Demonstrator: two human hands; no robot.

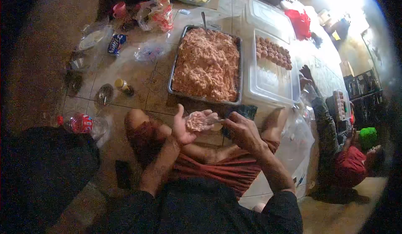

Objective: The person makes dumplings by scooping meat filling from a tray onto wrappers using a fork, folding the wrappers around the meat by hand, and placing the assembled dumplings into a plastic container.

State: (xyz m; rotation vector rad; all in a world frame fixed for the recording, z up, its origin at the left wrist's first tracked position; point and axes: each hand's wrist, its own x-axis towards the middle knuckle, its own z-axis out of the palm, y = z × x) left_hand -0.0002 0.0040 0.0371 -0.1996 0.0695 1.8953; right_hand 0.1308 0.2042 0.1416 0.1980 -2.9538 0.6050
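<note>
"What's underneath?"
"Tiled floor (161, 81); a heaped metal tray (240, 70) stands on it;"
"Beside that?"
"A clear plastic box (268, 82); farther left, a blue packet (117, 44); a jar (122, 85); a red-labelled bottle (86, 124)."

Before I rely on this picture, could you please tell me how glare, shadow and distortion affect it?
Head view: strong glare at upper right washes out detail beside the red plastic; head view: dark, grainy shadow covers the lower left; head view: the wide lens bends the outer edges; head view: the pink mixture reads clearly, but the utensil in the right hand looks soft.
</note>
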